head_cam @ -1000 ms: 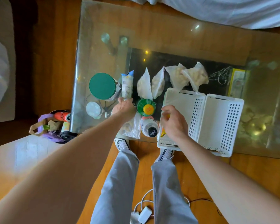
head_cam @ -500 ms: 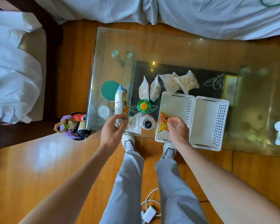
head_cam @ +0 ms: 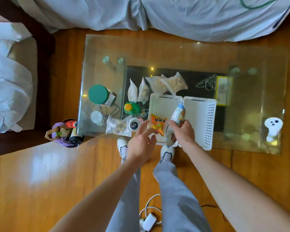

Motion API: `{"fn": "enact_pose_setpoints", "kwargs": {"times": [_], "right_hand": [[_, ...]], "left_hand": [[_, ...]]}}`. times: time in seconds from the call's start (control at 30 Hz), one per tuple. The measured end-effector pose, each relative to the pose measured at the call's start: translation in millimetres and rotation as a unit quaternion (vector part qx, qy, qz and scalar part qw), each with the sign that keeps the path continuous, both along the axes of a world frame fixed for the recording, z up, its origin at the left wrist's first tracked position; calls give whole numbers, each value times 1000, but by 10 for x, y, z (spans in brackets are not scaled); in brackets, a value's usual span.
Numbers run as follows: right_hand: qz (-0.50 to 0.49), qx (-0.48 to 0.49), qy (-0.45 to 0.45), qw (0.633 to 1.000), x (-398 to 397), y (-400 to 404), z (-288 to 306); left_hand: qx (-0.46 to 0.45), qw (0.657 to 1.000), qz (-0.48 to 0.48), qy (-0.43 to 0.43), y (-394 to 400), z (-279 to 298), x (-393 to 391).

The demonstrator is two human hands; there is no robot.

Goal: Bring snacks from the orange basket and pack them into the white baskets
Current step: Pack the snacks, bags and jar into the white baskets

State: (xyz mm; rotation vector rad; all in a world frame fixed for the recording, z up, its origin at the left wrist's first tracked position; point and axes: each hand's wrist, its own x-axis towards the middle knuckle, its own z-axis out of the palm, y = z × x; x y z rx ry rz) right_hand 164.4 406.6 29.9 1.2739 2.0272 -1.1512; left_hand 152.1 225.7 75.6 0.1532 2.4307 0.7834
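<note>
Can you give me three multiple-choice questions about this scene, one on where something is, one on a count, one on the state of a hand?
1. Where is the orange packet?
A. in the left white basket
B. on the floor
C. in the right white basket

2. How many white baskets are on the glass table?
A. one
B. two
C. four

3. What is the right hand doing?
A. resting flat on the table
B. gripping a tall pouch
C. hanging empty by the leg

Answers:
1 A, the packet lies on that basket's floor.
2 B, two stand side by side.
3 B, its fingers close around the pouch above the baskets, while the left hand is open and empty.
</note>
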Motion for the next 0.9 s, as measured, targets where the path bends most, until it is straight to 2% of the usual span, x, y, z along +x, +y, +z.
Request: {"fn": "enact_pose_setpoints", "kwargs": {"times": [0.07,0.13,0.3,0.43,0.5,0.63,0.77,0.83,0.9], "right_hand": [[26,17,-65,997,63,73,-281],[66,50,-85,993,46,34,-524],[147,189,-30,971,-34,-180,-971],[273,239,-64,930,-37,-280,-1215],[270,241,-67,930,-61,-282,-1289],[208,216,-53,952,-124,-295,-1255],[221,212,-32,951,-199,-345,-996],[235,231,9,944,-365,-380,-875],[222,210,65,950,-648,-441,-782]], "left_hand": [[-29,996,82,30,-202,-170,73],[-56,989,129,37,-432,-343,113],[-79,984,160,-16,-716,-763,38],[-81,982,142,-95,-703,-1025,-74],[-82,982,138,-103,-719,-1092,-129],[-74,982,146,-92,-872,-1148,-311],[-66,977,179,-97,-1073,-1099,-586],[-39,972,213,-87,-1121,-1053,-822],[3,971,232,-65,-1080,-989,-1128]]}}
